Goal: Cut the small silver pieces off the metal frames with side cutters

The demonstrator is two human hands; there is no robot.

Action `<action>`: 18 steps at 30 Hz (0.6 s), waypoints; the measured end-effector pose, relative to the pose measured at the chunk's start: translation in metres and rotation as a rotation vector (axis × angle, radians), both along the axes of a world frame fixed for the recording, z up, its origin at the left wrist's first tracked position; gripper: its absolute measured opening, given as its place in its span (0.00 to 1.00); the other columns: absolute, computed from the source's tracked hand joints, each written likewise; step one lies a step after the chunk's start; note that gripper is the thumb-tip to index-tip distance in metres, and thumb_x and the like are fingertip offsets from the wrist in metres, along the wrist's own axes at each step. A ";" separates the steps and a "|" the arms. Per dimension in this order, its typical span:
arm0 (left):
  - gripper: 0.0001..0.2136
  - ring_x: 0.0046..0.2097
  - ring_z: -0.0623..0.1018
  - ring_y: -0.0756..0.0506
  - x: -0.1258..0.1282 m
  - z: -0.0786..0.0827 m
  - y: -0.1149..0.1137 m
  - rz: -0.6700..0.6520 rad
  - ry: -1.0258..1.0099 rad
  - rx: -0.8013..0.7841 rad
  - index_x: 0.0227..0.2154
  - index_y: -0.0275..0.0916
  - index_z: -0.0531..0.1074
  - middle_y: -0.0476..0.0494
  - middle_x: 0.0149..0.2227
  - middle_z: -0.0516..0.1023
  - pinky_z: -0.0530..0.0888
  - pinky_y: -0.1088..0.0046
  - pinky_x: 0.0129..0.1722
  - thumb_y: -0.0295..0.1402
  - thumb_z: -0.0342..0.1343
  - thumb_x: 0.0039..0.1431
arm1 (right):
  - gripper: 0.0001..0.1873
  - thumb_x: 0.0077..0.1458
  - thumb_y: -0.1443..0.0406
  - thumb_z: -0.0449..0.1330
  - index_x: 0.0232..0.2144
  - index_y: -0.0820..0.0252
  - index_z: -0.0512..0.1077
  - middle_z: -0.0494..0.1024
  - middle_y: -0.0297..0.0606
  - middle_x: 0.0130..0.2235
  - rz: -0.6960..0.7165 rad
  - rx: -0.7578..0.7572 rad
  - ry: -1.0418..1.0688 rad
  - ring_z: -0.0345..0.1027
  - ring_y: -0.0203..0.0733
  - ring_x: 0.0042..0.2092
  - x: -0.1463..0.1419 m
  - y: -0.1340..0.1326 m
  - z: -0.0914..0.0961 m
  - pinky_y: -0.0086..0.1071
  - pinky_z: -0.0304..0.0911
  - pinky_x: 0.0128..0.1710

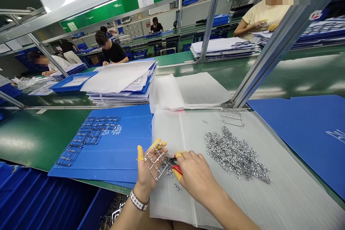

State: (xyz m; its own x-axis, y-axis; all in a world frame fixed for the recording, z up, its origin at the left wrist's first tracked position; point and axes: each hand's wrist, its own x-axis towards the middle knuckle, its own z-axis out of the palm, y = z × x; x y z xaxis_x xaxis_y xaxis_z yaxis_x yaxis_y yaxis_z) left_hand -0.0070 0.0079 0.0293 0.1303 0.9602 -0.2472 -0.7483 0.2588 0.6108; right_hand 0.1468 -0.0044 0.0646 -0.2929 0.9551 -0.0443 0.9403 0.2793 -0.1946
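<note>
In my left hand (145,173), palm up, lies a small metal wire frame (155,161) with crossbars and twisted pieces, gripped by yellow-covered fingertips. My right hand (196,174), also wearing yellow finger covers, is closed around red-handled pliers (177,169), whose dark jaws are by the frame's right side. Just behind and below the frame is a small heap of twisted metal links (168,171), partly hidden by my hands. A few loose links (177,187) lie nearer to me. To the right spreads a large pile of shiny links (234,155).
Several wire frames (93,130) lie on a blue plastic sheet (129,140) at left. Another frame (232,118) rests on the white foam sheet (215,201). A metal post (258,57) rises behind, near stacked trays (121,86). Co-workers sit beyond.
</note>
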 end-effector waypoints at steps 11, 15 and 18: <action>0.29 0.45 0.75 0.39 0.008 0.005 -0.003 0.047 0.093 0.052 0.46 0.34 0.73 0.34 0.45 0.76 0.69 0.60 0.49 0.53 0.40 0.59 | 0.08 0.53 0.65 0.56 0.36 0.61 0.72 0.75 0.44 0.37 -0.008 -0.054 0.011 0.66 0.50 0.41 -0.003 0.001 0.004 0.39 0.52 0.37; 0.30 0.45 0.75 0.40 0.009 0.002 -0.002 0.057 0.128 0.064 0.47 0.34 0.73 0.34 0.46 0.76 0.69 0.62 0.49 0.54 0.40 0.58 | 0.09 0.52 0.65 0.56 0.36 0.61 0.72 0.75 0.43 0.37 0.001 -0.056 -0.009 0.66 0.50 0.41 -0.004 0.001 0.005 0.39 0.53 0.37; 0.30 0.46 0.75 0.40 0.009 0.000 -0.002 0.063 0.144 0.065 0.47 0.34 0.73 0.34 0.46 0.76 0.68 0.62 0.49 0.54 0.41 0.58 | 0.08 0.52 0.66 0.57 0.36 0.61 0.72 0.75 0.43 0.36 0.008 -0.026 -0.033 0.67 0.50 0.40 -0.005 0.001 0.002 0.38 0.53 0.36</action>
